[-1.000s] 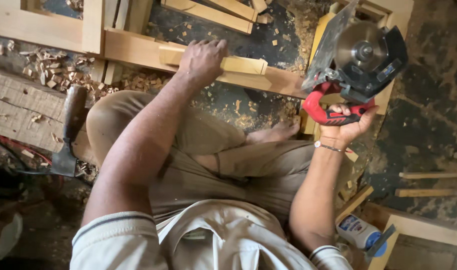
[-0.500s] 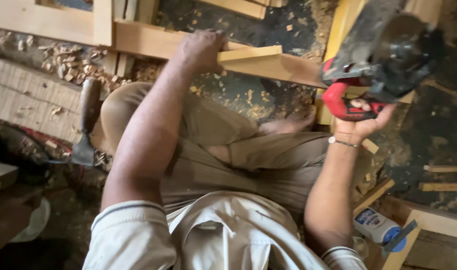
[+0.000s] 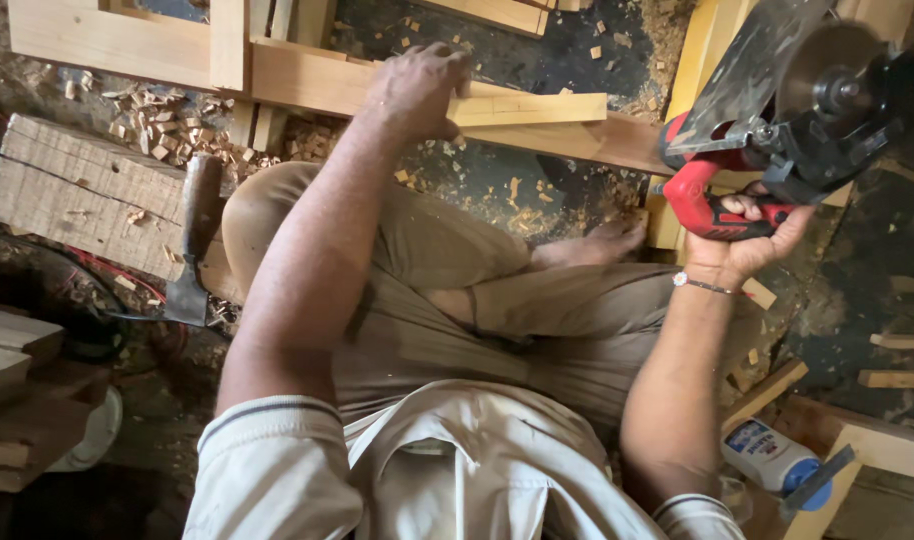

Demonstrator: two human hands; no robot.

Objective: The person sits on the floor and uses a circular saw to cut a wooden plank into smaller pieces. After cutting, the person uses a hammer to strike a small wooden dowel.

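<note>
The long wooden rail lies on the floor at the far side of the scene, its long axis running left to right across the person's knees, with a short pale wooden piece lying along its top. The circular saw hangs up at the far right, off the rail's right end, its disc tilted. The right hand is wrapped tight around the saw's red handle. The left hand, nearer the pale piece, presses down closed on its left end. Since 0.5 s ago the saw sits slightly lower and left in view; the left hand stays put.
</note>
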